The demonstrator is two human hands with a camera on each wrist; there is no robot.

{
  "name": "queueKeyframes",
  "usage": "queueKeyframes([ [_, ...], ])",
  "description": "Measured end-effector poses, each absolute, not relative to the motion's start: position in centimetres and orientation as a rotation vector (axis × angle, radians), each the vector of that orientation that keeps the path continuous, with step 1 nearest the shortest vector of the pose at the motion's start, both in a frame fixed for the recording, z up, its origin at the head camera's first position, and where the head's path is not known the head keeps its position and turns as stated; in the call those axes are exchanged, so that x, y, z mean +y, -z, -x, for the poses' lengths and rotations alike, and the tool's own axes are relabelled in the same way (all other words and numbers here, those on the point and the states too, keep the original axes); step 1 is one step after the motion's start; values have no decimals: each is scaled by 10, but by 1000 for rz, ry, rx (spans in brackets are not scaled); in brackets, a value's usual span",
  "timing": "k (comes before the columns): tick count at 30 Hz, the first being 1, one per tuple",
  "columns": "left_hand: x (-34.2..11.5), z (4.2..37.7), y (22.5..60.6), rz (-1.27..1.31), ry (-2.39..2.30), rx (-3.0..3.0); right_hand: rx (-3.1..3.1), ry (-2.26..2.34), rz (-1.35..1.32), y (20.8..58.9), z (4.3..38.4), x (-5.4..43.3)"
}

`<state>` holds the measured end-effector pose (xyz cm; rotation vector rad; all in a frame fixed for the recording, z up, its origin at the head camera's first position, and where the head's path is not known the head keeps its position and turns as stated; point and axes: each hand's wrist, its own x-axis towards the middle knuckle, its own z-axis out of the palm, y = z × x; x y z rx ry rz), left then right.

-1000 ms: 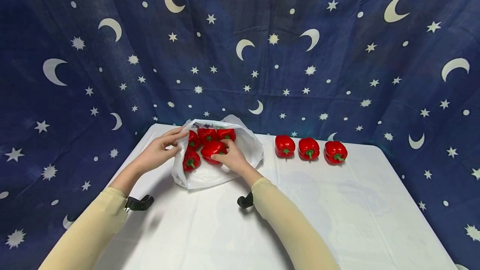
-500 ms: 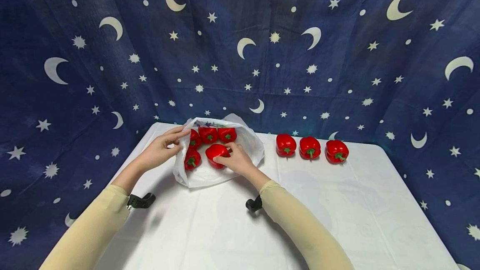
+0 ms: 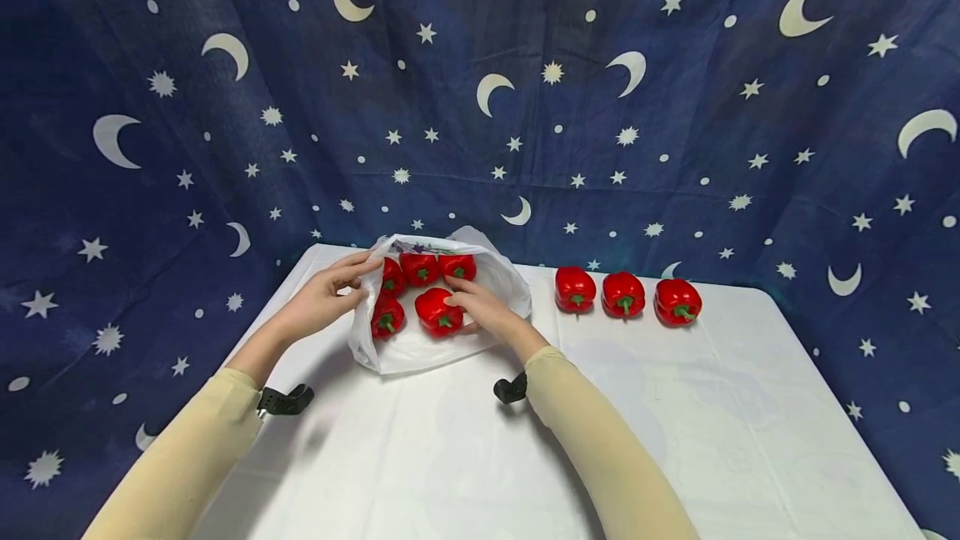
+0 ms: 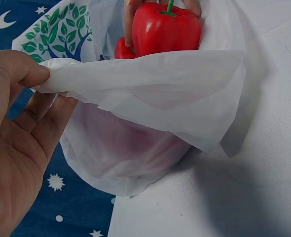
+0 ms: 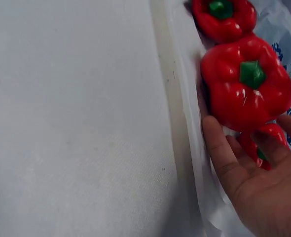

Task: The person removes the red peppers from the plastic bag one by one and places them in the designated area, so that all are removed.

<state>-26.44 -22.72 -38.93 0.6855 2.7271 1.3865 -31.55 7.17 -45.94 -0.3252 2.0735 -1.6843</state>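
A white plastic bag lies on its side on the table, its mouth facing me. My left hand pinches the bag's left rim between thumb and fingers; the left wrist view shows this grip on the folded plastic. Several red bell peppers with green stems rest inside. My right hand is in the bag's mouth, at the right of the front bell pepper. In the right wrist view its loosely spread fingers lie next to that bell pepper, a fingertip at its lower edge, without closing round it.
Three more red bell peppers stand in a row at the table's back right: a left one, a middle one and a right one. Behind the white-covered table hangs a blue curtain with moons and stars.
My right hand has drawn the front bell pepper slightly rightward, turned it stem toward me and loosened its fingers from it. The left hand keeps its hold on the bag.
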Motion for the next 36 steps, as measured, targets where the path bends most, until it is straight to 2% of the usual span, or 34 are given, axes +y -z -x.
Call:
queueKeyframes([
  [6, -217, 250, 375, -662, -1397, 2714, 2130, 1578, 394, 460, 318, 70],
  [14, -231, 267, 394, -705, -1378, 2730, 2031, 1712, 354, 463, 313, 73],
  [36, -232, 267, 395, -698, -1370, 2737, 1974, 1689, 341, 464, 316, 72],
])
